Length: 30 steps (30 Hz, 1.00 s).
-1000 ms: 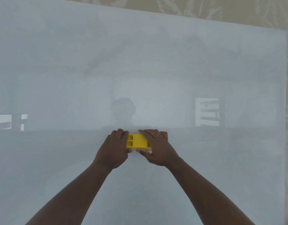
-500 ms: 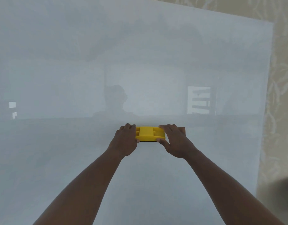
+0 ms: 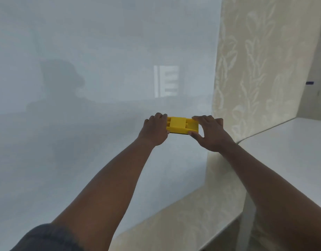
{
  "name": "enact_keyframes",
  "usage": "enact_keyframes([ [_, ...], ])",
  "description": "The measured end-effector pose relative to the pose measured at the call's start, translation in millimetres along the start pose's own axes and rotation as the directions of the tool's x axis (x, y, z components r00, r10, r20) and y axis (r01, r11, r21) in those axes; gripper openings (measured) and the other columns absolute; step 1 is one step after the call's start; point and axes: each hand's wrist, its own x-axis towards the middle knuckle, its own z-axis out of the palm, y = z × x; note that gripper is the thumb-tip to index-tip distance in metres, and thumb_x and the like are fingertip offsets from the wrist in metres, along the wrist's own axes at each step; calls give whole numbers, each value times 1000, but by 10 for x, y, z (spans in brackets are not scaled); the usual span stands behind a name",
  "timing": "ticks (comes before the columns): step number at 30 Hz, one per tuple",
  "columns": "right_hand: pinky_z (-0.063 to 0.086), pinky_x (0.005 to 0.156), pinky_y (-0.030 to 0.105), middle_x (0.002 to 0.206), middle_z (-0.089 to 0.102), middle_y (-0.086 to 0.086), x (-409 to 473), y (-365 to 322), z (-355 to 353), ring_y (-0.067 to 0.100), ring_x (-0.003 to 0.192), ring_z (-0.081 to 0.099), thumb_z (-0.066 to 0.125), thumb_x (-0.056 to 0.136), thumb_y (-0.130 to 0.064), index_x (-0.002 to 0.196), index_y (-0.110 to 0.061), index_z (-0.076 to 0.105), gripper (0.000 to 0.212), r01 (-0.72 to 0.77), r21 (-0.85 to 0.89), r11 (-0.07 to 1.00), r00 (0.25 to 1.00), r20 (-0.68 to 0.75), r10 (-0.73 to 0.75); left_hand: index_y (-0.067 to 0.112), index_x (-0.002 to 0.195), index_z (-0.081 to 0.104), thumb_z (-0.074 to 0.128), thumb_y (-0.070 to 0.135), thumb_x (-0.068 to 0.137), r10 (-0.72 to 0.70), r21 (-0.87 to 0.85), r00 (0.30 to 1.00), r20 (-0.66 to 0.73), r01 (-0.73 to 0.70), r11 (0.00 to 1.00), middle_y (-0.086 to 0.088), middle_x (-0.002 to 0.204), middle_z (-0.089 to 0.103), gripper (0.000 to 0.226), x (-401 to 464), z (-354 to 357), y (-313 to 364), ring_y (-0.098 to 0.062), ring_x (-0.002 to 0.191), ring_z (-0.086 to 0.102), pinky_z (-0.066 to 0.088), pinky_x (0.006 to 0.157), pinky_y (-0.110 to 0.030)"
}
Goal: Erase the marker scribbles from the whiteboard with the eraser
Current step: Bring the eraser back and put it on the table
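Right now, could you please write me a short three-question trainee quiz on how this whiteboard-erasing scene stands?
1. True or false: both hands hold the yellow eraser against the whiteboard.
2. Which edge of the whiteboard is the eraser nearest? A) left B) right C) top
3. Fill in: beyond the board's right edge is pale patterned ____.

Key
1. True: the left hand grips its left end and the right hand its right end.
2. B: it sits close to the right edge.
3. Wallpaper, with a white tabletop below it.

No marker scribbles show on the visible board.
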Motion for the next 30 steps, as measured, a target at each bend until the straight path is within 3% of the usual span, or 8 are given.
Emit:
enact_keyframes([
  [8, 27, 94, 40, 121, 60, 3, -1225, 1467, -396, 25, 111, 52, 57, 89, -56, 134, -18, 49, 59, -258, -222, 940, 959, 63, 278, 10, 146, 40, 60, 24, 97, 289, -188, 950, 119, -264, 946, -13, 145, 46, 55, 615, 1127, 1664, -35, 128, 51, 38, 106, -48],
  [16, 25, 94, 38, 124, 61, 0, -2641, 2358, -569, 22, 113, 52, 54, 87, -63, 132, -21, 49, 62, -501, -364, 785, 810, 121, 574, 11, 150, 37, 62, 18, 96, 532, -347, 807, 257, -437, 830, -10, 150, 43, 60, 640, 2284, 3196, -33, 131, 52, 40, 108, -48],
  [23, 23, 93, 36, 121, 62, -3, -3445, 2576, -439, 20, 112, 52, 52, 86, -65, 129, -22, 50, 61, -606, -400, 688, 686, 176, 706, 13, 150, 38, 54, 10, 97, 619, -378, 701, 355, -498, 781, -7, 152, 44, 55, 407, 2987, 3825, -30, 132, 51, 36, 107, -45],
  [30, 25, 94, 37, 118, 63, -2, -3694, 2551, -276, 19, 109, 51, 51, 85, -66, 127, -20, 50, 62, -630, -409, 660, 630, 228, 743, 14, 156, 30, 45, 4, 100, 633, -373, 631, 448, -511, 774, -5, 159, 35, 59, 264, 3260, 3921, -26, 141, 43, 32, 111, -44],
])
